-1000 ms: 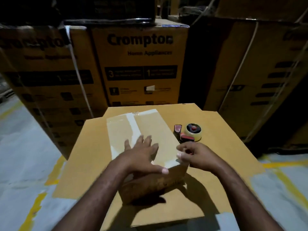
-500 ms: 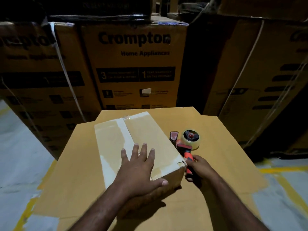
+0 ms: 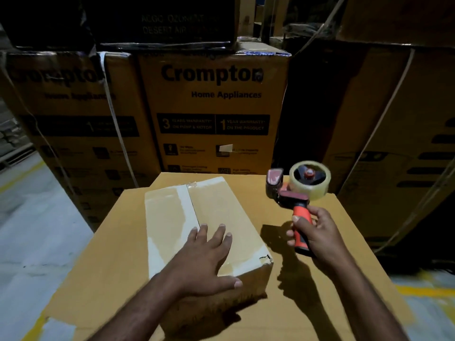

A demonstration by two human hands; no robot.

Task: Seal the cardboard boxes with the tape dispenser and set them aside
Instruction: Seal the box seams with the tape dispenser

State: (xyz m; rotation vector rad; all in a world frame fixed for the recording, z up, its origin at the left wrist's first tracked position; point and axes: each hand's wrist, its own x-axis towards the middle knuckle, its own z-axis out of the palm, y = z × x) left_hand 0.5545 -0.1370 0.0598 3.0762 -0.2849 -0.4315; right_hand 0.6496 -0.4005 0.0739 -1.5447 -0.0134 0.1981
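A small cardboard box [image 3: 216, 210] with clear tape across its top lies on a flat cardboard sheet [image 3: 344, 279]. My left hand [image 3: 204, 259] rests flat on the box's near end, fingers straight and spread. My right hand [image 3: 317, 232] grips the red handle of the tape dispenser [image 3: 299, 188], lifted off the sheet to the right of the box. The dispenser's clear tape roll points away from me.
Large printed cartons [image 3: 211, 114] stand stacked close behind the sheet, with more strapped cartons [image 3: 394, 134] at the right and left. Grey floor [image 3: 32, 237] with yellow lines lies on both sides.
My right hand took hold of the dispenser's handle and lifted it off the sheet, up and to the right. My left hand stayed flat on the box.
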